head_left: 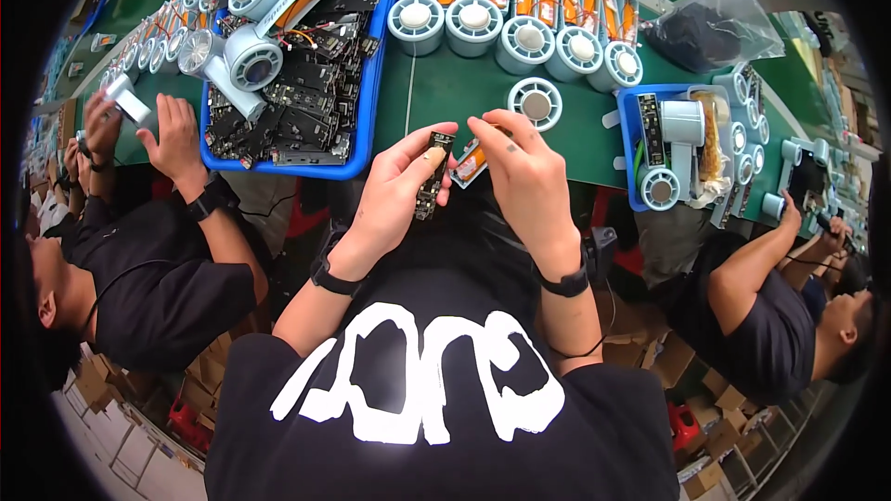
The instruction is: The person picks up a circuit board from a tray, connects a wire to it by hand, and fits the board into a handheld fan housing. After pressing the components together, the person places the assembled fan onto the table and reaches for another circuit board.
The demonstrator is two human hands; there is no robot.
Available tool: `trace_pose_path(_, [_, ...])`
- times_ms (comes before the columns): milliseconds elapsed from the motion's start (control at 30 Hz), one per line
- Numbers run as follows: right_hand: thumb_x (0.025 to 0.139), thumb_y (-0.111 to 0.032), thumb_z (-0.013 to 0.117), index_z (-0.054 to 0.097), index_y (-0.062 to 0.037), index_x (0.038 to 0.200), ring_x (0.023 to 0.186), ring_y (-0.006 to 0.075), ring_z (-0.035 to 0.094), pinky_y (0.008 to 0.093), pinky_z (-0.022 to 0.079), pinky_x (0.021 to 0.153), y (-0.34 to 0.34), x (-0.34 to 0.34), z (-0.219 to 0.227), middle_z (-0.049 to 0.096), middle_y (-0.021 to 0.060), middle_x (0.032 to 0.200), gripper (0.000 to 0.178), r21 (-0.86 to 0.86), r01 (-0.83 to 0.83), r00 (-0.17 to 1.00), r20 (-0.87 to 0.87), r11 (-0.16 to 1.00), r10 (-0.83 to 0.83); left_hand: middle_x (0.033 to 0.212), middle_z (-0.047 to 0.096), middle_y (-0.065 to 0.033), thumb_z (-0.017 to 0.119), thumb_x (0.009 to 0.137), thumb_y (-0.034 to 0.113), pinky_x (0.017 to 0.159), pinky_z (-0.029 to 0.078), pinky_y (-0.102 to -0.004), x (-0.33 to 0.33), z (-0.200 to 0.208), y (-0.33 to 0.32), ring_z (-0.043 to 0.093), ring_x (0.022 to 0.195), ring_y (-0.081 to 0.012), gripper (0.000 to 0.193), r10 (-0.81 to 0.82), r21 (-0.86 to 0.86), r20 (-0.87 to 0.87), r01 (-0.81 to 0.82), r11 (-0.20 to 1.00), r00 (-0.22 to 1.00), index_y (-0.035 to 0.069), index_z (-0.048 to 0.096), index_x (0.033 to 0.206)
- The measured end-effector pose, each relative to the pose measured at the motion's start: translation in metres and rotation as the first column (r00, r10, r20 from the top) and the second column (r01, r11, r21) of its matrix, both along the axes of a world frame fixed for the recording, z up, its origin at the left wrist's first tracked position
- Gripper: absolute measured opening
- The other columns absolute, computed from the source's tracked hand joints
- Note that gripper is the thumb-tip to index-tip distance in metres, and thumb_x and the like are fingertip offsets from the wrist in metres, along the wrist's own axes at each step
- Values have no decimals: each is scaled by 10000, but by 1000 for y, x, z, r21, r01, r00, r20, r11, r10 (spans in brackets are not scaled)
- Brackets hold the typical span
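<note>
My left hand [394, 193] pinches a narrow black circuit board [432, 176] by its upper end, held upright just in front of the green bench edge. My right hand [524, 172] is closed on an orange battery pack [469, 164], whose end shows between the two hands. Both wrists wear black bands. A single round white fan housing [535, 103] lies on the green mat just beyond my right hand.
A blue bin [371, 102] of black boards and white fan bodies sits at the left. A row of round housings [520, 32] and orange batteries lies farther back. A small blue tray [633, 153] holds parts at the right. Co-workers sit on both sides.
</note>
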State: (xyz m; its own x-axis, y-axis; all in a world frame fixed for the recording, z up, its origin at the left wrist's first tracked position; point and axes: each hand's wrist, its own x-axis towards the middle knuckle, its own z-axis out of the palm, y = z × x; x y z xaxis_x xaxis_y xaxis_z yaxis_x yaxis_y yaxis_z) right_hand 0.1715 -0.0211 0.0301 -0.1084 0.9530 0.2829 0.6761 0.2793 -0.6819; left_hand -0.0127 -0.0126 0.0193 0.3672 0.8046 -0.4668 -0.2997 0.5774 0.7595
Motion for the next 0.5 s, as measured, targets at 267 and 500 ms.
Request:
trace_pose_path(267, [879, 11, 703, 708, -9, 1015, 709, 251, 691, 313, 538, 636, 11, 2, -15, 706, 99, 864, 137, 0, -19, 987, -161, 1000, 19, 997, 599, -56, 497, 1042, 98, 574, 504, -223, 0, -2, 3, 584, 774, -90, 402, 34, -10, 17, -34, 999, 999, -24, 510, 1426])
trace_pose_path(500, [847, 16, 746, 728, -1, 934, 586, 135, 624, 259, 472, 541, 8, -12, -21, 707, 77, 823, 90, -75, 107, 934, -335, 991, -126, 961, 605, -65, 552, 1014, 73, 468, 460, -220, 5, 2, 5, 558, 608, -82, 487, 42, 87, -129, -31, 996, 991, -36, 446, 1477])
